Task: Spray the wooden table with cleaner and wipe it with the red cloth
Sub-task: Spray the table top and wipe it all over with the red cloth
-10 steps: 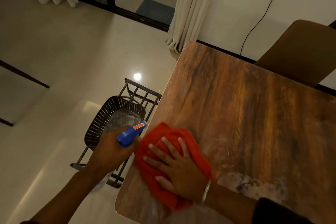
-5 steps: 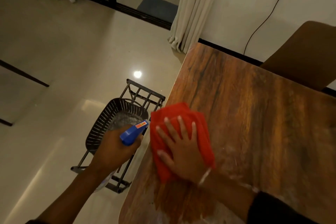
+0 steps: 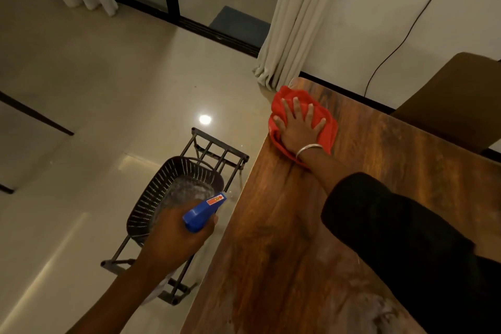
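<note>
One view is given, the head camera looking down. The red cloth [image 3: 303, 119] is seen bunched at the far left corner of the wooden table [image 3: 298, 238], touching the table's left edge. The right hand [image 3: 298, 127] is laid flat on top of it, fingers [image 3: 296, 106] straight and spread, pointing away from the body toward the wall; nothing is gripped, the cloth is only pressed. The arm is stretched nearly full, so the unwiped board is judged to lie back toward the body and to the right of the hand, where pale smears are seen near the bottom edge of the picture. The table's long axis cannot be told, since its right side is cut off. The left hand [image 3: 173, 241] is held off the table's left edge, above a dark basket [image 3: 151, 198] on a metal rack [image 3: 217, 149], fingers curled round the blue spray bottle [image 3: 203, 211], nozzle toward the table. A red-orange label is seen on the sprayer head; its writing is too small to be read
</note>
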Demonstrator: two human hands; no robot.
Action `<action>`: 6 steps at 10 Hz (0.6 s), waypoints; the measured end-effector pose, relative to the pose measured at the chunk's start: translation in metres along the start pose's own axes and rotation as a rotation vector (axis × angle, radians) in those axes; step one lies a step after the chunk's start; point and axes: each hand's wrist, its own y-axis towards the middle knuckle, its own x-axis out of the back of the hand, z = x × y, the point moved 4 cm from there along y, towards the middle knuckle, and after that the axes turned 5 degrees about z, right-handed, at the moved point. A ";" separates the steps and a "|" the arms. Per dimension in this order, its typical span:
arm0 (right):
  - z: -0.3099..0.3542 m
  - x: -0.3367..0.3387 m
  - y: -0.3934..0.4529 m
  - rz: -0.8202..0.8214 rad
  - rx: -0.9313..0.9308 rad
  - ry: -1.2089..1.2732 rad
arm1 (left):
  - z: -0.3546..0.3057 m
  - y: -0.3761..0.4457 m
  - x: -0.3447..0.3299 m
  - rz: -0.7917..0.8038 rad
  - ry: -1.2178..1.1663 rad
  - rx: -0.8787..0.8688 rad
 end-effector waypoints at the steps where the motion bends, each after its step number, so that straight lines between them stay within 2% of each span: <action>1: 0.016 -0.005 -0.022 -0.008 0.094 -0.026 | -0.002 0.005 0.001 0.005 0.021 0.003; 2: 0.026 -0.058 -0.118 0.001 0.320 -0.135 | -0.012 0.016 0.000 -0.014 0.013 -0.034; 3: 0.018 -0.066 -0.141 0.044 0.385 -0.096 | -0.021 0.031 0.000 -0.034 -0.017 -0.058; 4: 0.016 -0.034 -0.086 0.051 0.300 -0.072 | -0.026 0.048 -0.005 -0.028 -0.015 -0.098; 5: 0.004 0.001 0.003 -0.038 0.109 0.036 | -0.026 0.064 -0.008 -0.023 0.023 -0.140; 6: -0.002 0.042 0.096 -0.012 -0.057 0.125 | -0.017 0.087 -0.015 0.089 0.043 -0.177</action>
